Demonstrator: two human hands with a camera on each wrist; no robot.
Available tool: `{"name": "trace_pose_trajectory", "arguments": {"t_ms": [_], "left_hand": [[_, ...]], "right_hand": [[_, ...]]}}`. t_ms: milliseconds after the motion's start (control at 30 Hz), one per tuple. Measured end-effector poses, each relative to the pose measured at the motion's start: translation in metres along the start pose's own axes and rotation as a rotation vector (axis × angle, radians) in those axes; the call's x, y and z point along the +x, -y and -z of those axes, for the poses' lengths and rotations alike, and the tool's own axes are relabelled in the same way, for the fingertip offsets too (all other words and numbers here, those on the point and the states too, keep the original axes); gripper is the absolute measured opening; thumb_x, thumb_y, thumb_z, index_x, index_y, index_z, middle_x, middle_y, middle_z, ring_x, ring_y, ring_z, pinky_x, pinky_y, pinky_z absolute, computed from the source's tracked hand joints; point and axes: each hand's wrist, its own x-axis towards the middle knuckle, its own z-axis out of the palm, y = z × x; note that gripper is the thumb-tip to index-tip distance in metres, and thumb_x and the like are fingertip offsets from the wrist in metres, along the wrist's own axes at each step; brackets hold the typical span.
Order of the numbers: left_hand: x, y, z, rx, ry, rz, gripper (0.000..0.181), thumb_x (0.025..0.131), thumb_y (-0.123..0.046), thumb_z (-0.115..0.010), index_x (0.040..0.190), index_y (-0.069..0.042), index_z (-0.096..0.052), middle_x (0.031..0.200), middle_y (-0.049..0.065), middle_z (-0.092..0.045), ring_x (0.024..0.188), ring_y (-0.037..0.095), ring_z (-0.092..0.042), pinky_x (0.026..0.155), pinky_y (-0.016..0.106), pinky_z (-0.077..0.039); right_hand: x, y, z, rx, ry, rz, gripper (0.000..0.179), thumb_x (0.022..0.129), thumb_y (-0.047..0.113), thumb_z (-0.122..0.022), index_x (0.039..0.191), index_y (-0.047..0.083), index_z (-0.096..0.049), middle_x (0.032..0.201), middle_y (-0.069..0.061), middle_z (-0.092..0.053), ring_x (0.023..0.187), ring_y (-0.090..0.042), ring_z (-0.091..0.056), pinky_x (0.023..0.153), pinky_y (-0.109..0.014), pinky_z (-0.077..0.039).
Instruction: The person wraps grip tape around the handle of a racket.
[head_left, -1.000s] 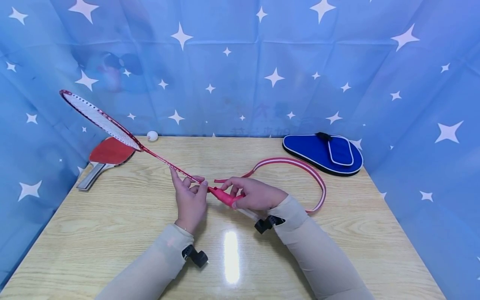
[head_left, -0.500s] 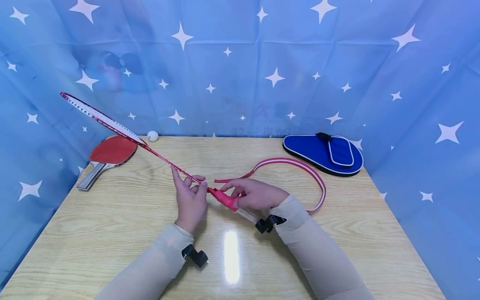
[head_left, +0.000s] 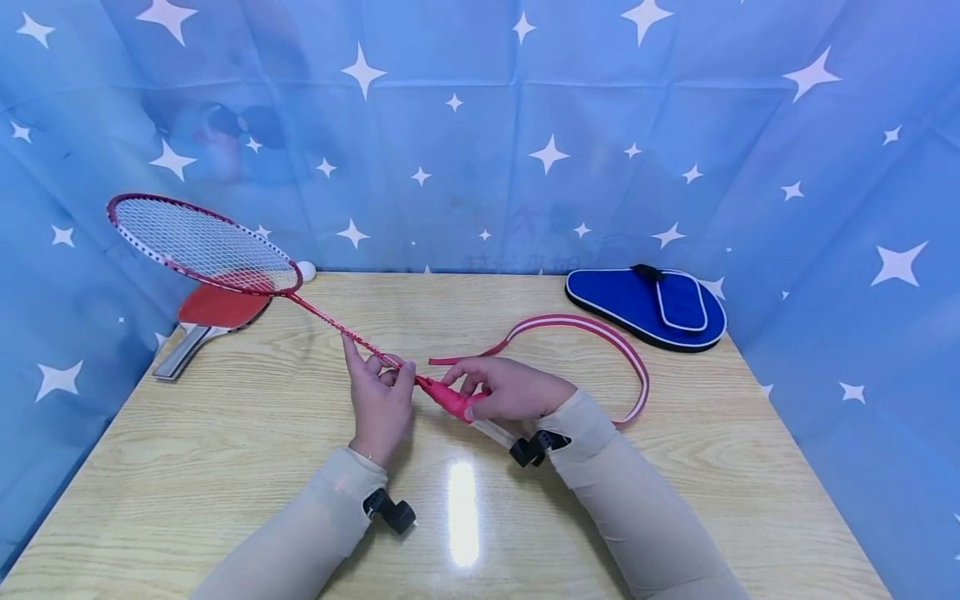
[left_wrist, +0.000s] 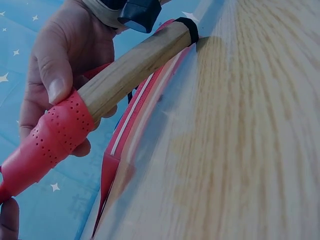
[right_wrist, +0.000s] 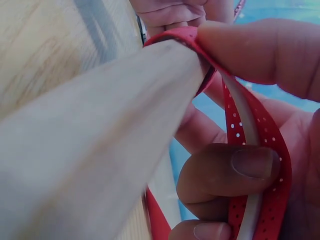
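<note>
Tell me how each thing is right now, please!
Racket: held up, tilted.
Handle: partly wrapped, the rest bare wood.
Tape: partly wound round the handle, the rest loose.
Left hand: holding the racket.
Right hand: holding the tape.
Paddle: lying red side up.
Ball: partly hidden by the racket.
Case: lying flat; can't tell if open.

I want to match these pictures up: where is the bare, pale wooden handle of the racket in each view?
Head: below centre, the bare, pale wooden handle slants out beneath the right hand.
Left wrist: the handle slants across the upper middle to a black band.
Right wrist: the handle looms large and blurred, from lower left to upper middle.
Shared landmark: the red perforated tape wrapped round it.
</note>
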Motion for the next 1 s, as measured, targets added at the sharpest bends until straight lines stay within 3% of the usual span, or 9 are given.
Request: {"name": "trace_pose_trajectory", "arguments": {"t_ms": [267,633,800,900,1000], "left_hand": [[-0.0006,0.0,-0.0018,-0.032,0.007,-0.002,0.108,0.101,0.006,-0.059,0.168,-0.03,0.018,0.116,0.032,-0.056,0.1,0.055,-0.062,0.081,0.026,-0.062],[-0.0009,0.0002,-0.0012,-0.039,0.016,0.0,0.106,0.102,0.003,-0.058,0.167,-0.03,0.019,0.117,0.032,-0.057,0.101,0.053,-0.061,0.08,0.024,-0.061],[-0.0006,0.0025,-0.0006,-0.017,0.001,-0.016,0.107,0.101,0.003,-0.06,0.168,-0.027,0.018,0.112,0.026,-0.06,0.095,0.041,-0.066,0.08,0.025,-0.061],[0.0,0.0038,-0.0013,-0.007,-0.022,-0.018,0.108,0.1,0.002,-0.063,0.169,-0.025,0.016,0.107,0.019,-0.063,0.088,0.029,-0.069,0.08,0.025,-0.061],[0.0007,0.005,-0.0021,-0.006,-0.043,-0.012,0.107,0.1,0.001,-0.064,0.169,-0.022,0.015,0.107,0.018,-0.064,0.084,0.022,-0.07,0.078,0.025,-0.061]], "right_hand": [[0.0002,-0.0043,0.0015,0.022,0.038,0.028,0.048,0.094,0.008,-0.071,0.14,0.019,-0.061,0.111,-0.002,-0.072,0.105,-0.028,-0.067,0.087,-0.037,-0.055],[-0.0016,-0.0025,0.0022,0.047,0.057,0.015,0.054,0.094,0.008,-0.073,0.145,0.019,-0.06,0.109,-0.002,-0.074,0.103,-0.022,-0.068,0.092,-0.038,-0.053],[-0.0007,-0.0015,0.001,0.009,0.023,0.004,0.053,0.093,0.008,-0.076,0.142,0.021,-0.062,0.112,-0.002,-0.071,0.104,-0.026,-0.067,0.084,-0.037,-0.056],[-0.0012,-0.0001,0.0006,-0.02,-0.003,-0.011,0.053,0.092,0.007,-0.077,0.14,0.024,-0.062,0.113,-0.001,-0.069,0.104,-0.024,-0.066,0.086,-0.037,-0.057],[-0.0019,0.0006,0.0002,-0.031,-0.017,-0.026,0.053,0.092,0.006,-0.077,0.139,0.025,-0.061,0.114,-0.001,-0.068,0.104,-0.022,-0.065,0.089,-0.037,-0.057]]}}
